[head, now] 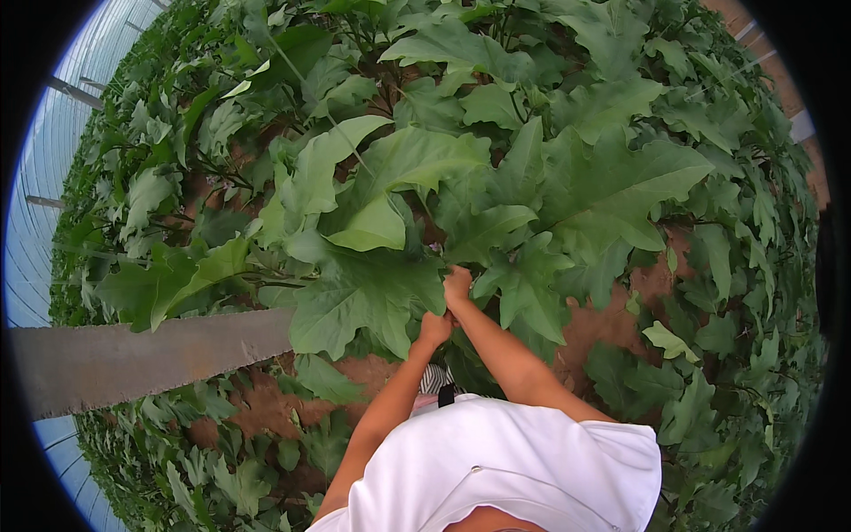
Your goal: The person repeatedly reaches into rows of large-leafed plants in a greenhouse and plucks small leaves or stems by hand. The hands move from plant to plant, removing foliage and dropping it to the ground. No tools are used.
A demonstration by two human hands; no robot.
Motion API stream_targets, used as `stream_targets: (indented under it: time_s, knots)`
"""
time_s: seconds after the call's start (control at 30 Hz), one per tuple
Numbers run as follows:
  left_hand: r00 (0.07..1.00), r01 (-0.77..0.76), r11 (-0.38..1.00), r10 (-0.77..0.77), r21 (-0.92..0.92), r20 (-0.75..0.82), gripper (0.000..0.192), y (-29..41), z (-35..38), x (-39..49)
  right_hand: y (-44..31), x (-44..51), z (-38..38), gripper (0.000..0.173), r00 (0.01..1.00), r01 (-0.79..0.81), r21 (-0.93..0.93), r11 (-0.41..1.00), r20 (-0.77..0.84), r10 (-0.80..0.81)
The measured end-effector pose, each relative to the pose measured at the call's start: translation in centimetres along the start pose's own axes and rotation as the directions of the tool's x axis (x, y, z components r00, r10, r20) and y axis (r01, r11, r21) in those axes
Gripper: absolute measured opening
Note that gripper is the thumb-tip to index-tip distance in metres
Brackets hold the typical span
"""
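Note:
Before my body, both hands reach in among the broad lobed leaves of an eggplant plant. My right hand is curled beside the edge of a large leaf, just below a small purple flower. Slightly lower and to the left, my left hand is also curled, close against the right wrist. Leaves and the hands themselves hide the fingertips, so whether either one grips a stem cannot be made out.
A grey concrete post juts in from the left, its end behind leaves. Dense eggplant foliage surrounds me, with reddish-brown soil between plants. A thin string slants down into the leaves. Translucent plastic sheeting curves along the left.

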State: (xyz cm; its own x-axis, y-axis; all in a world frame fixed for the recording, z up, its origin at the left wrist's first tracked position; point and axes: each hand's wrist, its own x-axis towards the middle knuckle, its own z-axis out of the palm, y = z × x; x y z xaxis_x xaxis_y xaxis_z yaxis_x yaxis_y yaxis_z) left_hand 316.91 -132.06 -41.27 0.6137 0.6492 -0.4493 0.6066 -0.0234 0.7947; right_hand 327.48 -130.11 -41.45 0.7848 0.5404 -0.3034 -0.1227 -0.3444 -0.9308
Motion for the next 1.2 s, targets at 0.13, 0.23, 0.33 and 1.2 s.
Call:
stream_targets:
  time_s: [0.13, 0.23, 0.33, 1.2]
  knots:
    - [0.967, -0.014, 0.873, 0.135, -0.487, 0.215, 0.047, -1.3, -2.8, 1.3, -1.3, 0.6, -0.5, 0.010, 0.904, -0.379, 0.431, 0.819, -0.015, 0.427]
    - [0.965, 0.226, 0.883, -0.145, -0.412, 0.220, 0.040, -4.1, -6.7, 5.5, 1.4, 2.0, -1.3, 0.011, 0.792, -0.548, 0.614, 0.568, 0.163, 0.589]
    - [0.940, 0.314, 0.825, -0.340, -0.470, 0.031, 0.039, -9.9, -8.5, 8.4, 2.2, 1.3, -3.3, 0.019, 0.725, -0.668, 0.451, 0.591, 0.217, 0.654]
    - [0.765, 0.412, 0.568, -0.640, -0.713, -0.068, 0.037, -17.3, -11.0, 7.7, -0.5, -3.5, -4.2, 0.021, 0.893, -0.338, 0.038, 0.940, 0.327, 0.308]
